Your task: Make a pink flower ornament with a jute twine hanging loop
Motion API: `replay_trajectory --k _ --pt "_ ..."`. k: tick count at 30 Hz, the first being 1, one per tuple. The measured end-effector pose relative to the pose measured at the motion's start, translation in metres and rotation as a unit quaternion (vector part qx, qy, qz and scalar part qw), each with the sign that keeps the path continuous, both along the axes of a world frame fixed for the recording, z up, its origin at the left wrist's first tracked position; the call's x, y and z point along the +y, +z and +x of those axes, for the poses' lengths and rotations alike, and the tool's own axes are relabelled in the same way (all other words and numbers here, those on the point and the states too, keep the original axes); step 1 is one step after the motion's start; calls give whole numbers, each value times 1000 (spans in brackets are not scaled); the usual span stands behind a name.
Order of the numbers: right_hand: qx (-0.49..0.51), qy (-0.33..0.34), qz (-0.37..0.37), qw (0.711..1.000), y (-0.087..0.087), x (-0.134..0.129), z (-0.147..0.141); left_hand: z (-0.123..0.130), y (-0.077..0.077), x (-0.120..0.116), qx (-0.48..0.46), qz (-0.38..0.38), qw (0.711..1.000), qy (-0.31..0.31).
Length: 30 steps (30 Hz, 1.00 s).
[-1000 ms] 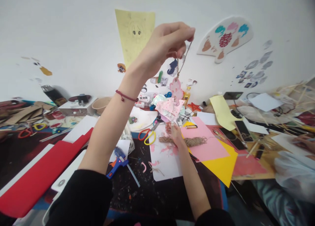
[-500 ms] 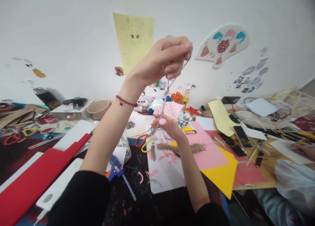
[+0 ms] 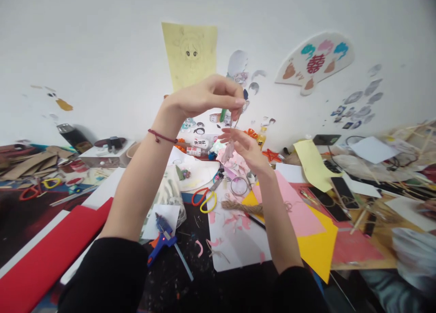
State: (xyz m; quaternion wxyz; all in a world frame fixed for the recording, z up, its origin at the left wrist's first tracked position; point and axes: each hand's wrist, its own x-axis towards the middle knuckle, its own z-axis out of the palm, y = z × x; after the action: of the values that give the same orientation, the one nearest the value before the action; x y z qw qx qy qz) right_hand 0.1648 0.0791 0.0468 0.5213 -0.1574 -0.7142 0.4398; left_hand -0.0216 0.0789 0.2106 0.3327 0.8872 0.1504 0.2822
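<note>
In the head view my left hand [image 3: 218, 95] is raised, its thumb and fingers pinched on a thin cord [image 3: 235, 121]. Below it hangs a small pale pink piece [image 3: 228, 153], blurred by motion. My right hand [image 3: 248, 149] is just below the left, beside the cord, with its fingers stretched apart. Whether its fingertips touch the cord I cannot tell. Red and yellow handled scissors [image 3: 207, 199] lie on the table beneath. A bundle of brown twine [image 3: 238, 207] lies by my right forearm, near pink scraps on white paper [image 3: 231, 254].
A blue glue gun [image 3: 163, 238] rests left of the white paper. Pink paper [image 3: 303, 208] and yellow paper [image 3: 320, 245] lie to the right, with phones [image 3: 344, 192] beyond. A red folded sheet [image 3: 57, 249] is at left. Another person's hand [image 3: 429, 208] shows at the far right.
My left hand has come down and slightly left with the cord. My right hand has risen closer to it, and its fingers now spread. The pink piece hangs somewhat higher.
</note>
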Motion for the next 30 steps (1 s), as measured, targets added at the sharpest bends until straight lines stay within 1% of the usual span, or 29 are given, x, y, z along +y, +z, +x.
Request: replay_trajectory --k 1,3,5,7,11,13,19,22,27,30 --pt "-14 13 -1 1000 5 -2 -1 -1 -2 1 -9 -2 1000 1" --pt "-11 31 -12 999 10 -5 -4 -5 -5 3 -23 -10 1000 -2" --pt "13 42 -18 999 10 -7 -8 -8 -6 2 -23 -27 999 2" --pt "32 51 -31 998 7 -10 -12 -12 -6 -1 -2 -35 999 4" --pt "44 40 -50 997 10 -15 -19 -20 -4 -11 39 -8 999 -22" --pt "44 37 -41 997 15 -18 -23 -23 -5 -16 29 -14 999 -14" --pt "41 35 -19 998 38 -25 -35 -31 -11 -25 -8 -65 998 6" --pt "32 13 -9 999 45 -24 -39 -37 -16 -22 -49 -99 994 25" --pt "-3 33 -19 999 49 -16 -40 -49 -31 -11 -73 -97 993 -3" --pt "-7 33 -25 999 51 -14 -39 -53 -40 -8 -91 -105 990 -7"
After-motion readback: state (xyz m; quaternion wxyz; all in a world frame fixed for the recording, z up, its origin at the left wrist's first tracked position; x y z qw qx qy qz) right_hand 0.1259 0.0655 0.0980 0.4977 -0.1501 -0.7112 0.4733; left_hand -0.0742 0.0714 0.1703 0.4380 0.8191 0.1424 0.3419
